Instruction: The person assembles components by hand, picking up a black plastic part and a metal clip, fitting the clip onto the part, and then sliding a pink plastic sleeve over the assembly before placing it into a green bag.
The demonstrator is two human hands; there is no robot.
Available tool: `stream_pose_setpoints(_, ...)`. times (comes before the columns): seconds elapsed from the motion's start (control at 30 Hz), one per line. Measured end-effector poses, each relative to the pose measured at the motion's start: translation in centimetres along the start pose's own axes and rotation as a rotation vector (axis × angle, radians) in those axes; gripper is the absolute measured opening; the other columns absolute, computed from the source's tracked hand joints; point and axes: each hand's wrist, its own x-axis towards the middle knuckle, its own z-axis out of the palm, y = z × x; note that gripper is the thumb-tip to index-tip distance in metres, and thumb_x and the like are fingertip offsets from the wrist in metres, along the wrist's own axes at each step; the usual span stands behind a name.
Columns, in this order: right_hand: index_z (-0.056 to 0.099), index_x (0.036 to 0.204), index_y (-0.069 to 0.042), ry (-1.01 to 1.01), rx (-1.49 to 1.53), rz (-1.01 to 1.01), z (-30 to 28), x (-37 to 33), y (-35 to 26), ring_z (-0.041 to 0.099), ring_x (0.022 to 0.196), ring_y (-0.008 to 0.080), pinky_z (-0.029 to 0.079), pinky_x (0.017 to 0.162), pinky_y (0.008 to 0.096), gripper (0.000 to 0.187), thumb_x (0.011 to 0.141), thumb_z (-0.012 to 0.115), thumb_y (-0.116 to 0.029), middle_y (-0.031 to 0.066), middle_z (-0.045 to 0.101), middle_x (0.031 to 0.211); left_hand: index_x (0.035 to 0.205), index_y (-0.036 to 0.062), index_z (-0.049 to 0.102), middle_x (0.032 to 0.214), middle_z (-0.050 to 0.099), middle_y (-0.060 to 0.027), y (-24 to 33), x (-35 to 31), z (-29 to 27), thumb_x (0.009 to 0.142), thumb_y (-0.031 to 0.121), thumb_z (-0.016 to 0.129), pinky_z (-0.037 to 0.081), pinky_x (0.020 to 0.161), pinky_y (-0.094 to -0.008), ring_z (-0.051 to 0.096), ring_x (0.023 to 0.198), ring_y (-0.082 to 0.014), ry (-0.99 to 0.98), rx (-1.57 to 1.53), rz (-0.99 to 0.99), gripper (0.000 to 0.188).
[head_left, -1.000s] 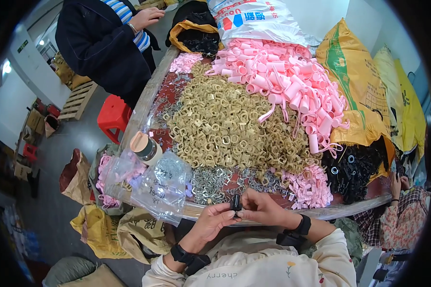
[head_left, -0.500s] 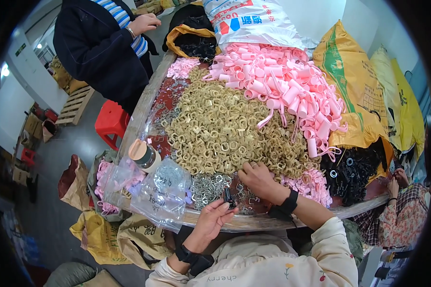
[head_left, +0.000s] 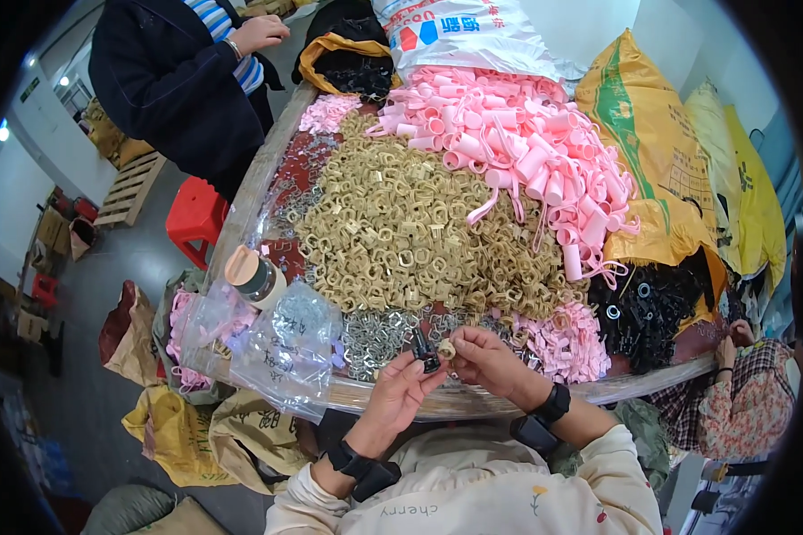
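Observation:
A small black plastic part [head_left: 425,351] is pinched upright between the fingers of my left hand [head_left: 396,392]. Close beside it, my right hand [head_left: 491,361] grips a small tan ring-shaped part [head_left: 446,349] by its edge, near or against the black part; I cannot tell whether they touch. Both hands are over the near edge of the table. Beyond them spreads a large heap of tan ring-shaped parts [head_left: 401,232]. A pile of small silver metal buckles [head_left: 375,343] lies left of my hands, and small flat pink pieces [head_left: 567,343] lie to the right.
Pink tubes with straps [head_left: 526,152] heap at the back below a white sack [head_left: 464,36]. A yellow sack [head_left: 642,134] and black parts [head_left: 651,312] are at right. A lidded bottle [head_left: 254,278] and plastic bag [head_left: 285,348] sit left. People stand far left and right.
My right hand has drawn back from the tan heap to my left hand, bringing a tan ring-shaped part. The left hand still holds the black part. The view has shifted slightly.

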Motion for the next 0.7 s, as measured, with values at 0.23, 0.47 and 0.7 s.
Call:
stream_pose_setpoints(0.23, 0.045, 0.083, -0.008, 0.048, -0.174, -0.120, 0.1, -0.9, 1.2, 0.035, 0.052, 0.0033, 0.027, 0.045, 0.0165, 0.013, 0.086, 0.046, -0.021, -0.0011, 0.048, 0.066, 0.102, -0.0022, 0.051, 0.100, 0.056, -0.0114, -0.3, 0.3, 0.4, 0.080, 0.004, 0.050, 0.043, 0.087, -0.0340, 0.054, 0.094, -0.0197, 0.003, 0.080, 0.005, 0.022)
stream_pose_setpoints(0.47, 0.046, 0.089, -0.004, 0.038, -0.603, -0.213, -0.3, -2.3, 0.3, 0.040, 0.054, 0.0062, 0.032, 0.046, 0.0198, 0.012, 0.084, 0.049, -0.014, 0.0004, 0.049, 0.067, 0.101, -0.0038, 0.050, 0.099, 0.056, -0.0112, -0.3, 0.0, -0.2, 0.080, 0.003, 0.050, 0.047, 0.082, -0.0308, 0.056, 0.091, -0.0189, 0.018, 0.122, -0.064, 0.022)
stream_pose_setpoints(0.7, 0.047, 0.091, 0.000, 0.002, -1.121, -0.731, -0.3, -3.3, 0.1, 0.049, 0.059, 0.0129, 0.039, 0.052, 0.0242, 0.016, 0.079, 0.054, -0.007, 0.0060, 0.050, 0.068, 0.101, -0.0046, 0.049, 0.098, 0.056, -0.0134, -0.4, -0.7, 0.2, 0.080, 0.003, 0.050, 0.049, 0.078, -0.0288, 0.057, 0.089, -0.0210, 0.055, 0.057, -0.137, 0.023)
